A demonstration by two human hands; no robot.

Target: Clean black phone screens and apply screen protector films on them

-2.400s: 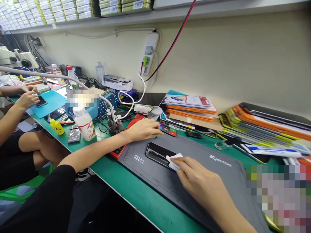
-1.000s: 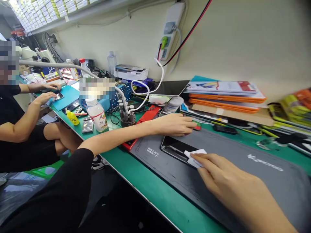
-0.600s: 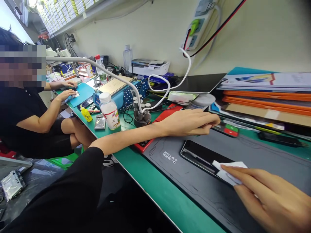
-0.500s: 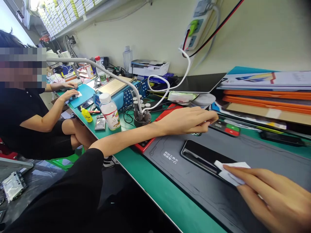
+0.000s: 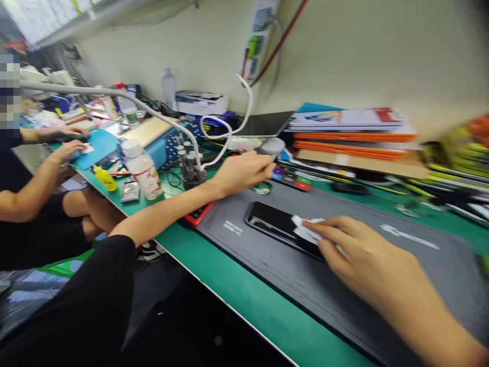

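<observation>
- The phone (image 5: 273, 219) lies flat, dark face up, on the grey mat (image 5: 367, 204), which rests on the green worktop (image 5: 229, 280).
- Your right grip (image 5: 367, 250) is closed on a folded white tissue (image 5: 307, 234), pressing it against the phone's face, right of the phone's middle.
- That hold matches the one half a second ago, and the tissue sits on much the same part of the phone; the wiping looks to be in progress rather than finished.
- What has changed is your left grip (image 5: 242, 171): it has drawn leftward and now hangs beyond the phone's left end, apart from it. Its fingers are half curled; whether they grasp anything, you cannot tell.
- That shift bares more of the coloured strip (image 5: 291, 179) and of a small round piece (image 5: 262, 189), both beyond the phone.
- For the work, this seems to leave the phone steadied by the tissue alone, so a firm push could slide it.
- Your view has swung and blurred, yet the phone's place on the mat looks unchanged. The bottle (image 5: 143, 173) stands well to the phone's left.
</observation>
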